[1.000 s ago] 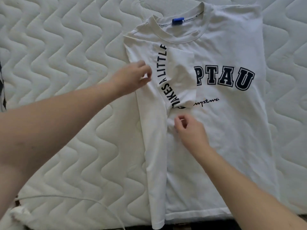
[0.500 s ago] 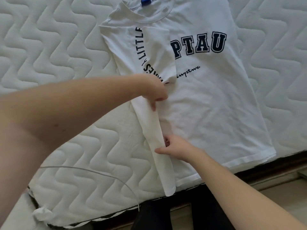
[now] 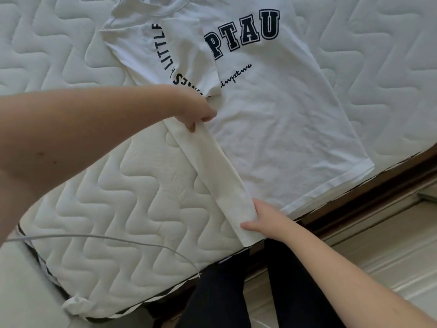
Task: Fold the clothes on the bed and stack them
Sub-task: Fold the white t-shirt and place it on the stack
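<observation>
One white T-shirt [image 3: 272, 119] lies flat on the quilted mattress of the bed [image 3: 113, 185], printed side up, its long axis running from the collar at the far side down to the hem at the bed's near edge, slanted so that the hem end swings toward the near right. The hem lies just inside that near edge. The shirt's left side is folded inward over the front as a narrow strip [image 3: 212, 171] that runs along the same axis; farther up, the folded-over sleeve covers part of the dark block lettering, with "PTAU" showing beside it and "LITTLE" running lengthwise along the fold. Two hands are on the strip. The left hand [image 3: 196, 112] grips its upper part, about midway along the shirt, with the fingers curled down over the fabric edge and the cloth lifted slightly there. The right hand [image 3: 262, 218] pinches the strip's lower end at the hem, close to the bed's near edge, thumb lying on top of the cloth and fingers tucked under or behind it. One thin white cable [image 3: 118, 239] arcs across the near left part of the mattress. Below the near edge two legs in black trousers [image 3: 236, 292] stand on the floor.
</observation>
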